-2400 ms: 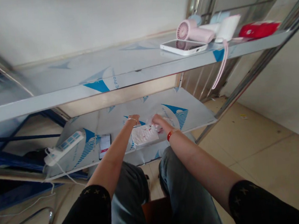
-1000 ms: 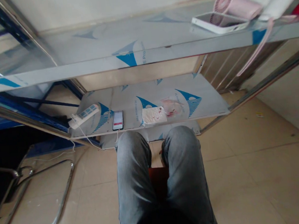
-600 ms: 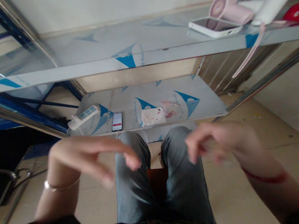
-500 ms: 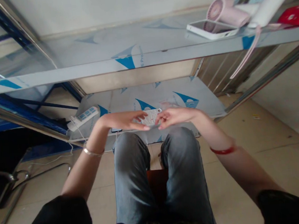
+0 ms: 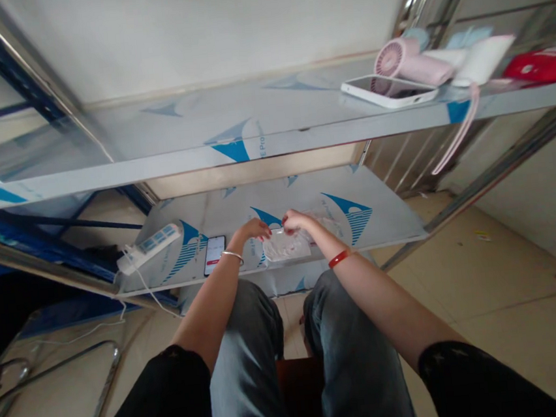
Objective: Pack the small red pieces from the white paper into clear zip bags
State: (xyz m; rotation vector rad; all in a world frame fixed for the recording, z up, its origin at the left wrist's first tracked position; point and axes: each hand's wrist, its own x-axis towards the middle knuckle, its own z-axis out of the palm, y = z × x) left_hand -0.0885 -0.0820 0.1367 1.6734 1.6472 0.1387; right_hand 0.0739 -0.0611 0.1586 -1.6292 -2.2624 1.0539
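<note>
A small clear plastic bag with something whitish in it lies at the front of the lower shelf, its contents too blurred to name. My left hand, with a silver bangle on the wrist, pinches the bag's far edge near its left corner. Close by on the right, my right hand has its fingers closed on the same edge; a red bangle circles that wrist. Another piece of clear plastic shows partly behind my right hand. To the left of my left hand lies a phone with its screen lit.
A white power strip with a cable sits at the lower shelf's left end. Above, the upper shelf's edge crosses the view. It bears a white-framed device, a pink handheld fan and a red pouch.
Both hands have moved forward from above the bag to its far edge, and their fingers have closed on it. The view has tilted up, and the phone is now more visible.
</note>
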